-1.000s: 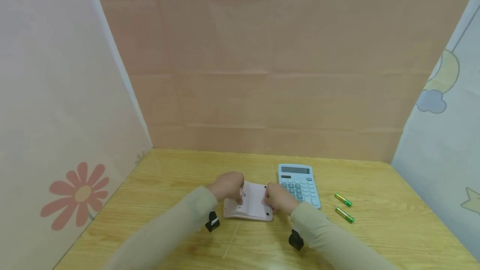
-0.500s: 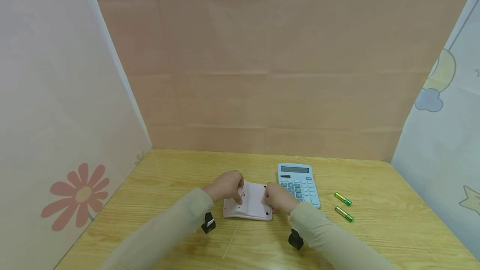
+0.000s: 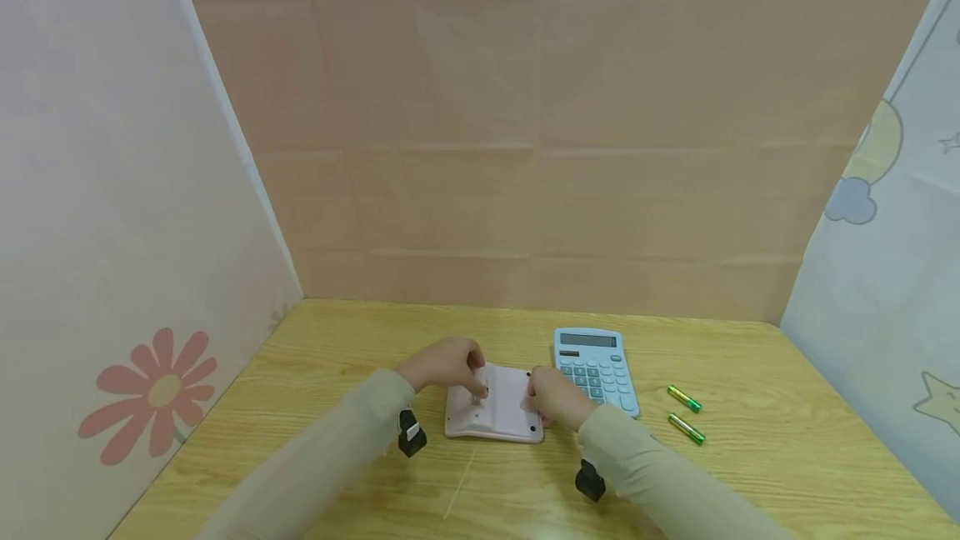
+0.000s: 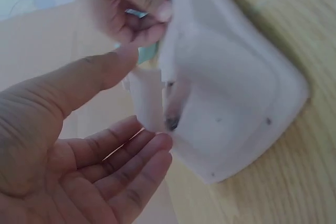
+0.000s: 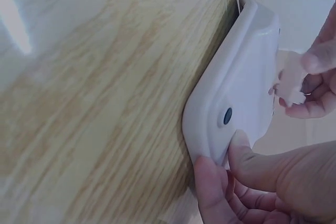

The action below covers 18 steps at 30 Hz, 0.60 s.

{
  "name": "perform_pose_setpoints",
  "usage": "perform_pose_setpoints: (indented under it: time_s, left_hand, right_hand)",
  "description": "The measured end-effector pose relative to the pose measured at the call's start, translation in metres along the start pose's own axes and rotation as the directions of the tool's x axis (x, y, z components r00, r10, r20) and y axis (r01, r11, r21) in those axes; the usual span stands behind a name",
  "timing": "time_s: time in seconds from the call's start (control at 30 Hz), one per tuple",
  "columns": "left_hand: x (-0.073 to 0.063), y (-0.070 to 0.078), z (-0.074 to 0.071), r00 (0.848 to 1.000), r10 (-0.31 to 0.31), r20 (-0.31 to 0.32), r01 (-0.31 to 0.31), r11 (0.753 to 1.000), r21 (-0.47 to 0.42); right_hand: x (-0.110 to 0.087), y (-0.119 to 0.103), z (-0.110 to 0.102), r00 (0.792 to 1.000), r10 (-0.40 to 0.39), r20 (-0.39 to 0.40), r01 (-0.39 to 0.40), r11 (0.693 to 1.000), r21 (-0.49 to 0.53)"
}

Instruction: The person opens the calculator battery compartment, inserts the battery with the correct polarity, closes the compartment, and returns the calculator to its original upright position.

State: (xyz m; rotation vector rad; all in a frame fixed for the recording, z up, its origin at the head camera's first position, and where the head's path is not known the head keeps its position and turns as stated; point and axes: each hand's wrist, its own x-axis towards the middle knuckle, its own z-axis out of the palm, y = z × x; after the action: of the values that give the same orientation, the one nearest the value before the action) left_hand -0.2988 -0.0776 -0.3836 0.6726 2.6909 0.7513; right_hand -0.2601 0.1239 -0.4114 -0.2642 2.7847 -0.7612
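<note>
A pale pink calculator (image 3: 512, 407) lies face down on the table, its back upward. My left hand (image 3: 446, 363) pinches the small battery cover (image 4: 147, 98) between thumb and fingers, just above the calculator's back. Beside the cover, the battery compartment (image 4: 176, 106) shows as an uncovered recess; its inside is mostly hidden. At the calculator's right edge, my right hand (image 3: 558, 397) grips the body, with the thumb on the back near a black round foot (image 5: 228, 115). The right wrist view also shows the cover (image 5: 291, 80) held apart from the calculator.
Behind my right hand lies a light blue calculator (image 3: 592, 365), face up. Two green and gold batteries (image 3: 684, 398) lie further right on the wooden table (image 3: 787, 440). Papered walls stand at the back and both sides.
My left hand has lifted and shifted slightly left, drawing the battery cover off the pink calculator's back. My right hand keeps its grip on the edge.
</note>
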Motion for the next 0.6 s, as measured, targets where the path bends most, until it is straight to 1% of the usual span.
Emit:
perform_pose_setpoints:
  time_s: [0.1,0.2,0.27,0.3,0.4,0.5,0.6]
  left_hand:
    - [0.000,-0.004,-0.008,1.000,0.005,0.003,-0.005,0.996,-0.090]
    - [0.000,-0.009,-0.017,1.000,-0.003,0.001,0.003,0.981,-0.192]
    - [0.000,-0.012,-0.022,1.000,-0.019,-0.010,0.016,0.973,-0.232]
    - [0.000,-0.014,-0.025,0.999,-0.027,-0.020,0.022,0.971,-0.238]
    - [0.001,-0.023,-0.028,0.996,-0.057,-0.064,0.043,0.977,-0.211]
    - [0.004,-0.035,-0.028,0.990,-0.090,-0.107,0.073,0.986,-0.149]
    - [0.005,-0.048,-0.025,0.984,-0.130,-0.123,0.120,0.989,-0.084]
  right_hand:
    - [0.000,0.000,0.000,1.000,0.006,-0.001,-0.006,1.000,-0.006]
    - [0.001,0.001,0.000,1.000,0.002,-0.004,-0.002,1.000,-0.018]
    - [0.001,0.002,0.000,1.000,0.000,-0.005,0.000,1.000,-0.020]
    - [0.002,0.002,0.000,1.000,-0.002,-0.007,0.002,1.000,-0.023]
    - [0.002,0.003,0.001,1.000,0.003,-0.004,-0.003,1.000,-0.025]
    - [0.002,0.004,0.001,1.000,0.004,-0.004,-0.004,1.000,-0.029]
    - [0.002,0.004,0.000,1.000,0.000,-0.003,0.000,1.000,-0.026]
